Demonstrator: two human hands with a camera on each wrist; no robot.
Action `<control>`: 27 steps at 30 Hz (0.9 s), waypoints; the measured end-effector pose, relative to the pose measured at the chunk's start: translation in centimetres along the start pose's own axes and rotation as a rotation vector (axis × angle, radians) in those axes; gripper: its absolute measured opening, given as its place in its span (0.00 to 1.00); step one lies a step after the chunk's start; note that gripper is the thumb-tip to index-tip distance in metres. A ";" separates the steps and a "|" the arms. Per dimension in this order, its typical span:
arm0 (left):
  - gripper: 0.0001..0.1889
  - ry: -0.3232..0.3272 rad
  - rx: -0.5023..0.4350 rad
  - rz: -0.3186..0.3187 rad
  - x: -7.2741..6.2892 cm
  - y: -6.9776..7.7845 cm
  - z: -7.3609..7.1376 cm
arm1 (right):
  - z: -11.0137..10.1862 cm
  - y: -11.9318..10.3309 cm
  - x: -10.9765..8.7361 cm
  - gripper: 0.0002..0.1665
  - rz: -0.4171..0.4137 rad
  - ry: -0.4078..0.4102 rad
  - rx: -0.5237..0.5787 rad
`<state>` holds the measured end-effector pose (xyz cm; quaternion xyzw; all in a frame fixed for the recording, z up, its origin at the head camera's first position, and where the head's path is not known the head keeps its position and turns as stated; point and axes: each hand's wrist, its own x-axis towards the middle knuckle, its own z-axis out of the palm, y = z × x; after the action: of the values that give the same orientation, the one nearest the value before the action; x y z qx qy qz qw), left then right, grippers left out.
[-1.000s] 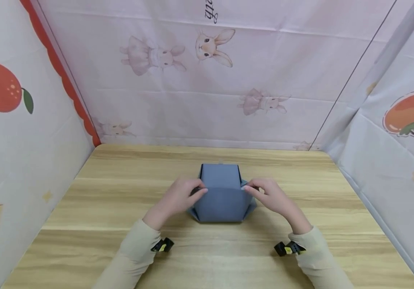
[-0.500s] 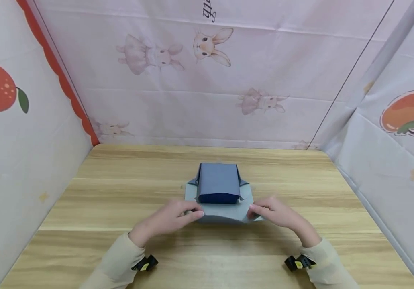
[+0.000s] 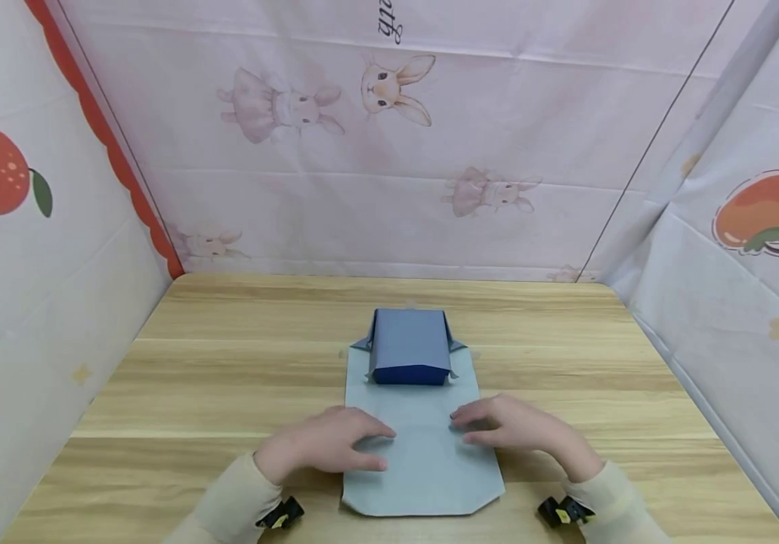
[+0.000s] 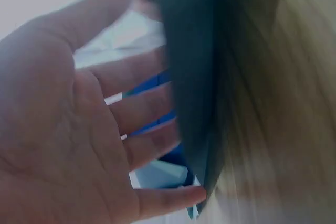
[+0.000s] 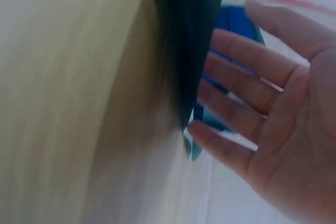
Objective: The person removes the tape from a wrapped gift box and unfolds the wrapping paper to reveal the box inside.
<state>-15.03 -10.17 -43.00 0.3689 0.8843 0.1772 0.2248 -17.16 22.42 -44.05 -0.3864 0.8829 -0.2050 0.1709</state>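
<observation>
A dark blue box stands near the middle of the table, its top covered by a folded part of blue-grey wrapping paper. The paper's paler inner side lies spread out from the box toward the person. Over its left part is my left hand, fingers extended and spread with nothing gripped. My right hand is over the right part, its fingers relaxed and apart. In the left wrist view the paper's edge rises off the tabletop beside the fingers. The right wrist view shows the same at the other edge.
The wood-grain table reaches a bunny-print cloth at the back. Fruit-print cloths bound it on the left and right. Small folded paper corners stick out beside the box.
The front paper flap, earlier held up against the box, has come down toward the person and spread out. Both hands have drawn back with it and let go; the box stayed put.
</observation>
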 end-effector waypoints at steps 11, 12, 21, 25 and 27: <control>0.40 -0.033 0.228 -0.143 1.0 1.7 1.6 | 1.5 -2.6 1.6 0.40 0.085 -0.116 -0.158; 0.42 -0.036 0.231 -0.148 1.1 1.7 1.6 | 1.7 -2.8 1.7 0.42 0.082 -0.117 -0.178; 0.49 -0.040 0.231 -0.170 1.8 1.1 1.5 | 2.4 -2.5 2.3 0.47 0.051 -0.104 -0.258; 0.54 0.001 0.232 -0.195 1.2 0.2 1.4 | 2.1 -1.7 1.7 0.51 0.069 -0.095 -0.242; 0.56 0.022 0.220 -0.219 0.8 -0.4 1.2 | 2.0 -1.2 1.2 0.54 0.093 -0.085 -0.224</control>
<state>-15.15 -9.68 -44.37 0.2907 0.9357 0.0577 0.1914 -16.26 20.31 -45.37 -0.3702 0.9091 -0.0804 0.1731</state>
